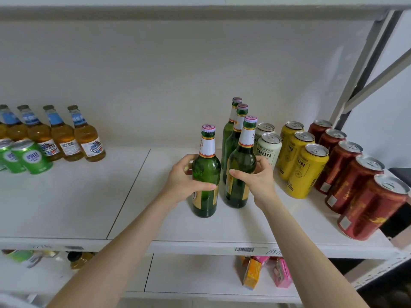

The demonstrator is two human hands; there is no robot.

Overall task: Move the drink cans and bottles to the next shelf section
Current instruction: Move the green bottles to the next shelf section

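Green glass, capped and seemingly full, was what each hand held. The left grip [185, 177] was curled round the wide body of the left bottle [206, 165], thumb laid across its front just above the label. The right grip [255, 178] was wrapped round the right bottle [242, 161] at the same height, thumb in front and fingers round the far side. Both bottles stood upright on the shelf [66, 196], just beside each other, a little to the right of the seam [129, 192] between sections. They would likely feel heavy and rigid, smooth enough to slip in a loose hold, and breakable if knocked together. The thick body near the paper label looked a safer hold than the thin neck. Two more green bottles [230, 134] stood directly behind the right grip, close against the bottle it held, and the white cans [269, 147] sat just beyond its fingers. A careless pull there could clip either. Further right of that grip ran rows of yellow cans [309, 170] and red cans [355, 174]. Well to the left of the left grip, past the seam, stood amber bottles [86, 138] and green cans [29, 156]. Below both grips, coloured packets [266, 272] lay on the lower shelf.
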